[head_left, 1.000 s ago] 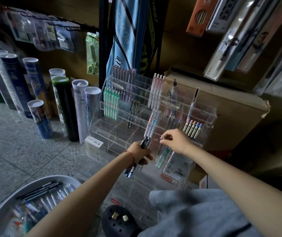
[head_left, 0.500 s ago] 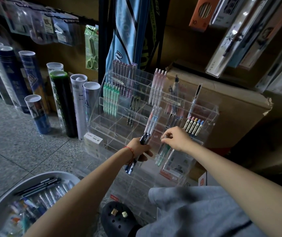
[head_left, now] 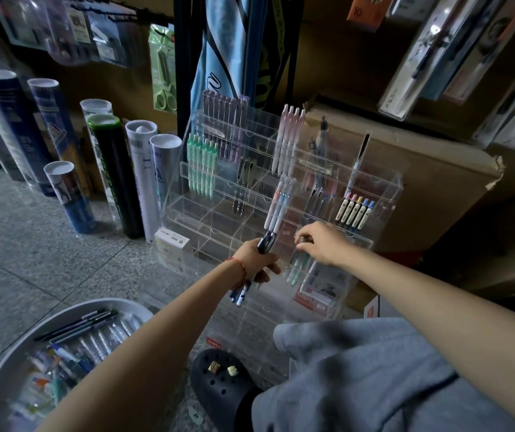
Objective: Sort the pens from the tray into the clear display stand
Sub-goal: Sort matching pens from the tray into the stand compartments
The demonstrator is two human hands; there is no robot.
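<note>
The clear display stand (head_left: 187,210) stands on the floor against a cardboard box, its tiers holding groups of green, purple, pink and other pens. My left hand (head_left: 254,258) grips a bundle of dark blue pens (head_left: 265,243) upright in front of the stand's lower tiers. My right hand (head_left: 320,243) pinches the top of a pale green pen (head_left: 296,269) that sits in a lower compartment. At the bottom left, the grey round tray (head_left: 10,363) holds several more pens.
Tall cardboard tubes (head_left: 112,176) stand on the floor left of the stand. The cardboard box (head_left: 421,182) is behind it, with packaged goods hanging above. My grey-clad knee (head_left: 374,369) and a black clog (head_left: 218,385) are in the foreground.
The view has shifted slightly. Both hands stay at nearly the same places at the stand; my right hand still holds the green pen's top in the lower compartment.
</note>
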